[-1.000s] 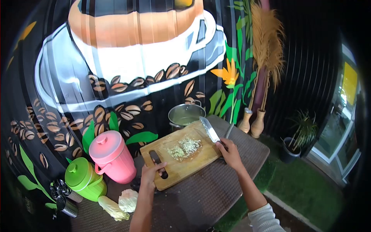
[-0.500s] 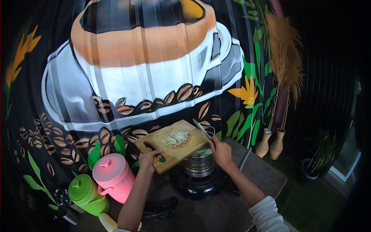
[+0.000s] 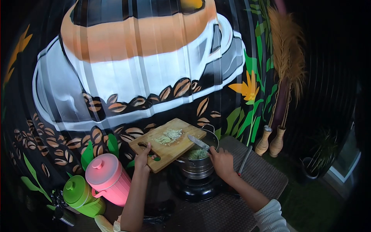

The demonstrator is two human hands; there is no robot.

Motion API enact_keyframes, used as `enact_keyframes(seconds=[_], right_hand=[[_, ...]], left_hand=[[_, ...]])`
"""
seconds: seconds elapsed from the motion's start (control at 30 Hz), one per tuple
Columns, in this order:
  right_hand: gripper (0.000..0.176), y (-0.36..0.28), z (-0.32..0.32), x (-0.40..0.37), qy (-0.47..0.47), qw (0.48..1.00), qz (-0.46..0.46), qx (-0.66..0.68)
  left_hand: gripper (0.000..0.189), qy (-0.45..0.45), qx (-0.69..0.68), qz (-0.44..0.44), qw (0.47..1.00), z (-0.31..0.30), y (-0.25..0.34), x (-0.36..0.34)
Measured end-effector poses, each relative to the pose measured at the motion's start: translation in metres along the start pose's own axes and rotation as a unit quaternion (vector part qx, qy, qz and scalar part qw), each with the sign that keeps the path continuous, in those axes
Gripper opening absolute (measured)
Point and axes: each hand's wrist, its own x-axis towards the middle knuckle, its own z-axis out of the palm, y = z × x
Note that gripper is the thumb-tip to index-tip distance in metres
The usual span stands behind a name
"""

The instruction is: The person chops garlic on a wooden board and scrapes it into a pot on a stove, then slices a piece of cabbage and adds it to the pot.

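Observation:
My left hand (image 3: pixel 143 156) grips a wooden cutting board (image 3: pixel 170 154) by its slotted handle end, fingers through the slot. On the board lies a small heap of pale, finely chopped pieces (image 3: pixel 169 136). My right hand (image 3: pixel 221 160) is closed on a knife (image 3: pixel 198 142), whose blade points left over the board's right edge. Below and behind the board stands a metal pot (image 3: pixel 196 169), partly hidden by it. Pale green shredded food (image 3: pixel 198 154) shows inside the pot, which sits on a black stove (image 3: pixel 197 188).
A pink lidded jug (image 3: pixel 110 179) and a green one (image 3: pixel 83 197) stand left of my left arm. Black plastic (image 3: pixel 160 210) lies in front of the stove on the woven-textured table (image 3: pixel 266 174). A long-handled tool (image 3: pixel 245 160) rests right of the pot. Vases (image 3: pixel 276 142) stand beyond.
The board has moved slightly left, uncovering more of the pot. The knife has swung lower, its blade now flatter and pointing at the board. The camera view has shifted a little.

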Motion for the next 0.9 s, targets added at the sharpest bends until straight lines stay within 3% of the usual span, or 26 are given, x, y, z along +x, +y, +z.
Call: enact_keyframes(seconds=[0.17,0.27,0.33,0.37,0.4,0.47,0.6,0.9], right_hand=[[0.024,0.013,-0.028,-0.027,0.0,0.999,0.009,0.037],[0.026,0.023,-0.033,-0.026,-0.037,0.988,0.052,0.138],[0.032,0.026,-0.032,-0.01,-0.085,0.919,0.158,0.35],[0.04,0.022,-0.032,0.0,-0.14,0.834,0.226,0.483],[0.04,0.02,-0.027,0.008,-0.14,0.835,0.227,0.481],[0.043,0.018,-0.005,0.021,-0.172,0.693,0.279,0.643],[0.044,0.016,0.013,0.029,-0.203,0.657,0.291,0.665],[0.045,0.044,0.0,-0.008,-0.276,0.621,0.306,0.667]], left_hand=[[0.032,0.011,0.0,0.001,1.0,0.004,-0.006,-0.004],[0.034,0.003,-0.015,-0.011,1.0,0.001,-0.012,0.0],[0.034,-0.005,-0.023,-0.016,1.0,0.007,-0.012,-0.004],[0.033,-0.012,-0.023,0.004,1.0,0.011,-0.011,-0.01],[0.032,-0.017,-0.023,0.022,0.999,0.014,-0.01,-0.015],[0.03,-0.001,-0.031,0.003,1.0,0.015,-0.01,-0.02],[0.027,-0.003,-0.058,-0.057,0.997,0.006,-0.008,-0.02],[0.034,0.019,-0.057,-0.069,0.996,0.002,-0.004,-0.006]])
